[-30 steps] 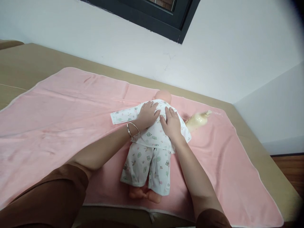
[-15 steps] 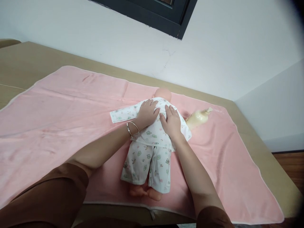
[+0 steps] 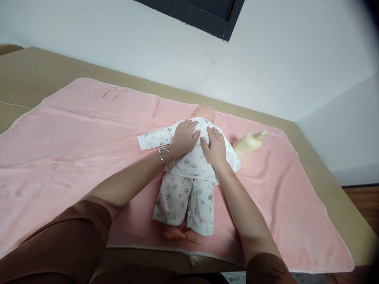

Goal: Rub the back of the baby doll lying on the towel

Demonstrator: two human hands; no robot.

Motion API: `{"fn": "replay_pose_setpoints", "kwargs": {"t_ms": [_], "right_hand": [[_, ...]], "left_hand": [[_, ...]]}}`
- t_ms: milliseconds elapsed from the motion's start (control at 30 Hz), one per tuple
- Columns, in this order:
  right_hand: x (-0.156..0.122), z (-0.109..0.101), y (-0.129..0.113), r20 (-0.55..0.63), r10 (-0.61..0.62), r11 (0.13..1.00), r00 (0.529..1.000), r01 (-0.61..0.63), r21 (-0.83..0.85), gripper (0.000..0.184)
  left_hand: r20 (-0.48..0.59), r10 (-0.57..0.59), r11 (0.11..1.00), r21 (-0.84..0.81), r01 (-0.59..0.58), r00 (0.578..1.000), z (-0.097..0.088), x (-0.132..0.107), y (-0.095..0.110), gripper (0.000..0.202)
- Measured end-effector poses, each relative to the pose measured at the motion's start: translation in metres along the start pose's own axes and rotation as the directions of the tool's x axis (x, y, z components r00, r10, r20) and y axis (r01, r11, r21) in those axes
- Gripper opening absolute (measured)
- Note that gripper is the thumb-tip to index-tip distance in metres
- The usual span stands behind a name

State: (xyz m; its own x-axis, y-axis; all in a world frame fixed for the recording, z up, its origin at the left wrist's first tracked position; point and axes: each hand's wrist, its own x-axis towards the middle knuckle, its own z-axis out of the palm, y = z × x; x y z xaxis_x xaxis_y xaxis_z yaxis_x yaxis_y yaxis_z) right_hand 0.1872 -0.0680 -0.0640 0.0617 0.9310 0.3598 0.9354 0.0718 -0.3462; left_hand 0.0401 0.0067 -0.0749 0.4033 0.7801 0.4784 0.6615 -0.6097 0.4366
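Observation:
A baby doll (image 3: 204, 113) lies on a pink blanket (image 3: 97, 118), its head toward the wall and its feet toward me. It wears a white patterned top (image 3: 189, 167) and matching trousers (image 3: 174, 199). My left hand (image 3: 185, 138) rests flat on the left side of the doll's upper body, fingers stretched out. On the right side of the same top lies my right hand (image 3: 215, 148), its fingers also extended. Both palms press on the cloth and neither hand grips anything. The parts of the top beneath my hands are hidden.
A pale yellow pump bottle (image 3: 250, 142) lies on its side to the right of the doll. Beneath the blanket is a wooden table (image 3: 314, 157) against a white wall (image 3: 177, 59). A dark frame (image 3: 207, 21) is set in the wall.
The whole view has shifted slightly, so the doll, blanket and table appear a little higher. Both hands stay flat on the doll's top, with no clear movement across it.

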Motion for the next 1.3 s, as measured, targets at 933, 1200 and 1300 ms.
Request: {"fn": "replay_pose_setpoints", "kwargs": {"t_ms": [933, 1200, 1300], "right_hand": [[0.002, 0.006, 0.008, -0.013, -0.004, 1.000, 1.000, 0.005, 0.027, 0.060], [0.003, 0.006, 0.009, -0.011, 0.019, 0.999, 1.000, -0.018, 0.034, 0.058], [0.003, 0.006, 0.009, -0.008, 0.027, 0.999, 1.000, -0.027, 0.034, 0.059]], "left_hand": [[-0.038, -0.029, 0.997, -0.070, 0.027, 0.999, 0.006, 0.002, -0.003, 0.038], [-0.045, -0.031, 0.995, -0.099, 0.027, 0.998, 0.010, 0.002, -0.008, 0.039], [-0.043, -0.027, 0.995, -0.100, 0.023, 0.999, 0.012, 0.003, -0.010, 0.039]]}}
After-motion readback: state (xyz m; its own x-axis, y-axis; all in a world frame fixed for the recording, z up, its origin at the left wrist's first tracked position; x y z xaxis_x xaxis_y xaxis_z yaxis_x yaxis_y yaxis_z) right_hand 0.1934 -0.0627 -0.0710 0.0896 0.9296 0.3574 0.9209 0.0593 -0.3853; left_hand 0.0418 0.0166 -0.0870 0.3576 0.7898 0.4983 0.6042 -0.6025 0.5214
